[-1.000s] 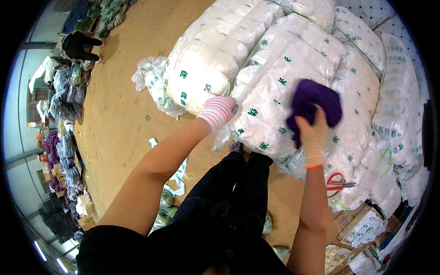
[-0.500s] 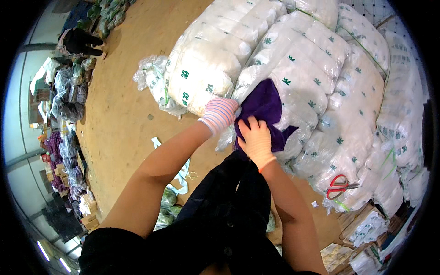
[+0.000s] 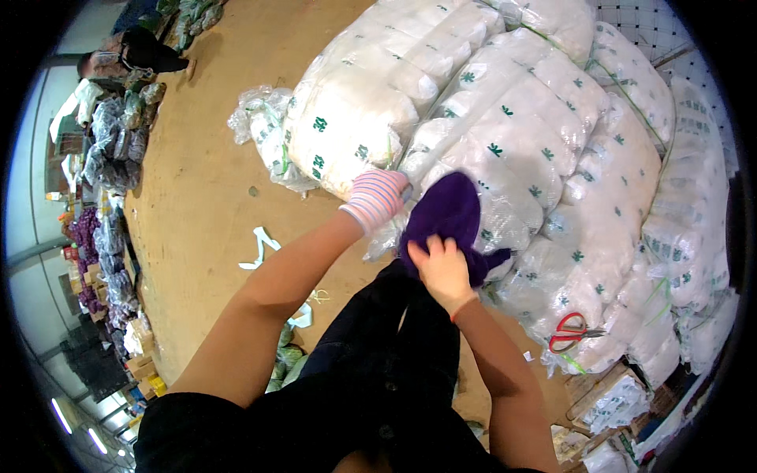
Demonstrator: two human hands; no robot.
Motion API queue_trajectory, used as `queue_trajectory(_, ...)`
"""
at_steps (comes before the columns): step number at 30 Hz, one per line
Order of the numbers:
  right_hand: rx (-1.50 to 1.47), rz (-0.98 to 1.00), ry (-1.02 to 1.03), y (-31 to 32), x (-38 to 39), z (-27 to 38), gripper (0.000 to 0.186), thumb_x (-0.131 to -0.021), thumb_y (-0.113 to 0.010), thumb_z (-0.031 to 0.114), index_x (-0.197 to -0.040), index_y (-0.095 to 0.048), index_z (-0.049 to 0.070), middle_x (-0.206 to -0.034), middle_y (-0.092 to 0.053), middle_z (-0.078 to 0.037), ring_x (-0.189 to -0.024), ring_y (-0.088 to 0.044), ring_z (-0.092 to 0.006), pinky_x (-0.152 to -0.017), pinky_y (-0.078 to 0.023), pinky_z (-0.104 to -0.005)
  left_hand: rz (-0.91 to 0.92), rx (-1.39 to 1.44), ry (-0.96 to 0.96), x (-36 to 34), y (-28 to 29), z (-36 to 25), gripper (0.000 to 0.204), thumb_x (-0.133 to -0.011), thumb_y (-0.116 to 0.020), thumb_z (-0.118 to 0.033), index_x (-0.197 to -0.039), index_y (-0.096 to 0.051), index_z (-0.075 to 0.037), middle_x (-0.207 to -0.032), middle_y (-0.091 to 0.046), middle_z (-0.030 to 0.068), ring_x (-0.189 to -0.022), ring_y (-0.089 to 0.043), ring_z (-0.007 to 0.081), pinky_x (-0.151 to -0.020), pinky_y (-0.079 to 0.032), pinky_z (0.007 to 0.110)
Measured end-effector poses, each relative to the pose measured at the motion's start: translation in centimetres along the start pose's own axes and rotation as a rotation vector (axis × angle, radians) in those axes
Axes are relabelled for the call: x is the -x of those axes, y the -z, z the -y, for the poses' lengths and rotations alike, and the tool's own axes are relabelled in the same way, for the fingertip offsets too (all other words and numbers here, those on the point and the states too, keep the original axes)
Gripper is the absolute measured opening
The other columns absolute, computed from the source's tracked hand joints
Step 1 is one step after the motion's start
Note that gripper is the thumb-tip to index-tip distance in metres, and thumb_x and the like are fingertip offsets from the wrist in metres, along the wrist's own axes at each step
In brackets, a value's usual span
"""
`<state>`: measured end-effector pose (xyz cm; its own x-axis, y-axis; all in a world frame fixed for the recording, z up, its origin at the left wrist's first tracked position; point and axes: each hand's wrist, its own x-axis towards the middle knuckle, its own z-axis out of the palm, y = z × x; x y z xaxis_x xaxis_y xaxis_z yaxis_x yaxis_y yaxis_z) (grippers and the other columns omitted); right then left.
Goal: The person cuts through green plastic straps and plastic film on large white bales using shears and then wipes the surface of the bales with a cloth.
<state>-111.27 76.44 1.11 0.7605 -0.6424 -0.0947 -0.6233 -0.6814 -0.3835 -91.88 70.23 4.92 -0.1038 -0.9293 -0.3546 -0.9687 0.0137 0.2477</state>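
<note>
My left hand (image 3: 374,202), in a pink-and-blue striped glove, is closed at the near corner of a clear plastic bale of white packs (image 3: 351,118). What its fingers hold is hidden. A dark purple cloth (image 3: 448,209) hangs bunched from my right hand (image 3: 443,272), whose fingers and thumb press into it. An orange band shows at that wrist. Behind the cloth lies a second plastic-wrapped bale (image 3: 512,150) with green leaf marks. Red-handled scissors (image 3: 569,334) rest on the bales, right of my right hand.
Further wrapped bales (image 3: 615,189) are piled to the right. White strips (image 3: 260,246) lie on the brown floor (image 3: 197,158). Bagged goods and cartons (image 3: 114,260) line the left wall, where a person in dark clothes (image 3: 146,51) bends over. Bagged green produce (image 3: 285,359) lies beside my legs.
The purple cloth has shifted from lying spread over the bale to a rounder bunch nearer me. My right hand has moved slightly down with it. My left hand stays in place.
</note>
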Motion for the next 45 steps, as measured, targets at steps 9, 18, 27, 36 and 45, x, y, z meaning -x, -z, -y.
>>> queue_trajectory(9, -0.077, -0.520, -0.555, 6.3, 3.8, -5.5, 0.042, -0.060, -0.070, 0.018, -0.099, -0.058, 0.012, -0.106, -0.051, -0.014, -0.090, -0.049, -0.0345, -0.076, -0.041, -0.0428, -0.025, 0.101, 0.137, 0.3, -0.2, 0.4, 0.031, -0.082, -0.049, -0.031, -0.070, -0.059, -0.005, -0.062, -0.057, 0.0184, -0.063, -0.057, 0.0363, -0.059, -0.045, 0.045)
queue_trajectory(18, -0.157, -0.362, -0.370, 5.1, -6.8, -6.7, 0.039, -0.066, -0.069, 0.026, -0.100, -0.053, 0.015, -0.103, -0.051, -0.007, -0.093, -0.047, -0.0298, -0.079, -0.036, -0.0449, 0.036, 0.161, 0.157, 0.9, -0.1, -0.4, 0.031, -0.082, -0.050, -0.033, -0.074, -0.057, -0.004, -0.066, -0.056, 0.0190, -0.065, -0.056, 0.0381, -0.060, -0.044, 0.045)
queue_trajectory(27, 0.408, -0.655, -0.759, 14.8, -17.0, -30.3, 0.038, -0.075, -0.062, 0.031, -0.107, -0.052, 0.014, -0.105, -0.052, -0.013, -0.097, -0.050, -0.0331, -0.078, -0.042, -0.0459, -0.077, 0.306, 0.202, 0.7, -3.8, -2.6, 0.036, -0.083, -0.053, -0.032, -0.065, -0.055, -0.001, -0.058, -0.052, 0.0209, -0.058, -0.052, 0.0386, -0.055, -0.042, 0.044)
queue_trajectory(36, 0.134, -0.283, -0.356, 16.1, -13.6, -31.8, 0.051, -0.066, -0.067, 0.017, -0.114, -0.050, 0.015, -0.113, -0.049, -0.016, -0.098, -0.050, -0.0378, -0.082, -0.043, -0.0437, -0.030, 0.397, 0.483, 0.6, -2.8, -2.9, 0.037, -0.077, -0.059, -0.039, -0.087, -0.060, -0.004, -0.073, -0.061, 0.0184, -0.072, -0.060, 0.0346, -0.065, -0.047, 0.040)
queue_trajectory(45, 0.284, 0.156, -0.538, 19.6, 3.3, -29.0, 0.040, -0.058, -0.066, 0.007, -0.097, -0.058, 0.014, -0.093, -0.052, -0.016, -0.080, -0.054, -0.0368, -0.069, -0.047, -0.0429, -0.527, 0.895, 0.518, 2.5, -0.6, -0.3, 0.083, -0.057, -0.080, -0.030, -0.124, -0.040, -0.002, -0.112, -0.049, 0.0215, -0.101, -0.051, 0.0324, -0.087, -0.042, 0.038)
